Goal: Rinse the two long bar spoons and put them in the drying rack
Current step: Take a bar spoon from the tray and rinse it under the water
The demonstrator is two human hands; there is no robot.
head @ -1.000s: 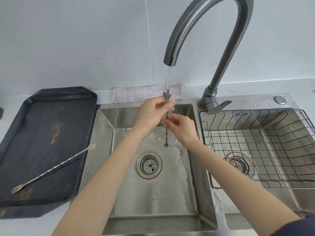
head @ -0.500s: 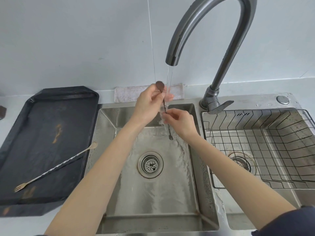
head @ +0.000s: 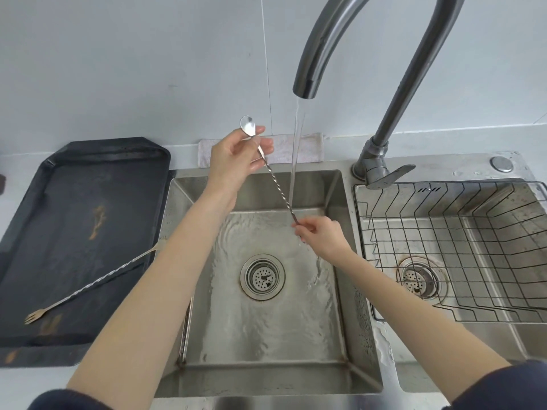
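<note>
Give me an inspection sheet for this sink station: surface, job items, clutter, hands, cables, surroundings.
Surface: steel sink, wet, water running from the tap.
Job's things: one spoon held slanting across the stream; second spoon lying on the black tray, its far end over the tray's edge; rack in the right basin, nothing in it.
Clutter: cloth behind the sink.
Grippers: left hand pinches the spoon near its bowl; right hand grips its lower end.
Cables: nothing seen.
Surroundings: pale wall, pale countertop.
</note>
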